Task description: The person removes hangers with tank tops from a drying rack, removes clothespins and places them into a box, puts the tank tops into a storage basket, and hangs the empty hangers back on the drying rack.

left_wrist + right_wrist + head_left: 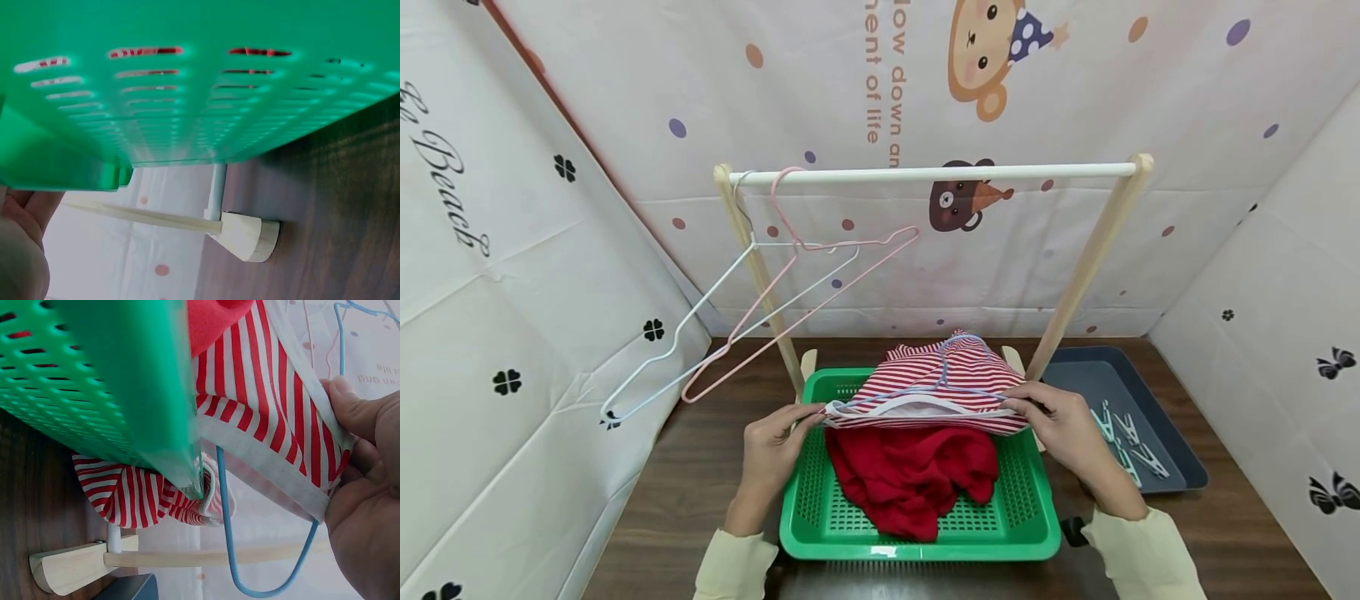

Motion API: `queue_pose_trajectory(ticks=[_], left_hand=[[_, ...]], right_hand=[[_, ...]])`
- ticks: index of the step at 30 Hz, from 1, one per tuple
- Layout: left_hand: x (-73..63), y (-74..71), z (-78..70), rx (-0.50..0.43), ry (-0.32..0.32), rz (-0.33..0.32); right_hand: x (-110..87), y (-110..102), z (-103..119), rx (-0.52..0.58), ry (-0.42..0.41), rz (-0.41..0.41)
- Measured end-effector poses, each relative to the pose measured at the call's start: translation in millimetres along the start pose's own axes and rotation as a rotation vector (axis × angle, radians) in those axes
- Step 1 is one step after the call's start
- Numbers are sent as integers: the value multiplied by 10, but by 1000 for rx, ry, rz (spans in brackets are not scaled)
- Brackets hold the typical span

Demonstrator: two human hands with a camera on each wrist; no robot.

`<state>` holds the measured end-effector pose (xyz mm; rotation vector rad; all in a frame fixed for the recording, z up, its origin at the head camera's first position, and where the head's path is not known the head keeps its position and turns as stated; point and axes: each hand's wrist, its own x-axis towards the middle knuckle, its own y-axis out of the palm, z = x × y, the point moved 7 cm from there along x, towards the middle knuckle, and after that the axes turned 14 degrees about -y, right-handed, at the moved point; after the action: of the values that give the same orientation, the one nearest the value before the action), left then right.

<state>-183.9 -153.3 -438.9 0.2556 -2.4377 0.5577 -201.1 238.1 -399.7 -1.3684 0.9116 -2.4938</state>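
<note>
A red-and-white striped garment (917, 375) with white trim lies across the back of the green basket (921, 552), and a blue wire hanger (943, 375) lies along it. My left hand (778, 442) pinches the garment's trimmed edge at its left corner; in the left wrist view only part of this hand (31, 215) shows beside the basket. My right hand (1067, 429) pinches the same edge at the right. In the right wrist view, one rounded end of the hanger (228, 531) sticks out past the white trim, beneath the right thumb. A red cloth (917, 479) lies crumpled in the basket.
A wooden rack with a white bar (925, 174) stands behind the basket. On its left end hang a white hanger (673, 337) and a pink hanger (820, 329). A dark grey tray (1191, 475) with several clothespins (1126, 429) sits at the right.
</note>
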Motion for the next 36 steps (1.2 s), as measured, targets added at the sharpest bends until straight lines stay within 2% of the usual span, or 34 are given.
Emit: queue_pose_trajectory(ticks=[6,14,18,22,25,29,31,36], left_hand=[[-26,-69,42,48,-7,-51],[-72,-117,95,99,-9,-91],[-81,-126,122,97,-21,-89],[-96,-123,132,97,-17,-79],[-96,-106,125,103,-17,-49],[-73,-95,96,94,-17,-22],[-59,-126,67,99,-11,-58],[-18,-258,-13,113,2,-196]], right_hand=[[-25,-57,-72,-22,-19,-63],[-56,-137,-150,-60,44,-99],[-78,-179,-169,-74,95,-105],[-99,-211,-185,-40,141,-145],[-95,-219,-182,-22,134,-155],[-67,-193,-150,-32,108,-100],[-53,-179,-127,-23,89,-85],[8,-141,-37,9,-4,-80]])
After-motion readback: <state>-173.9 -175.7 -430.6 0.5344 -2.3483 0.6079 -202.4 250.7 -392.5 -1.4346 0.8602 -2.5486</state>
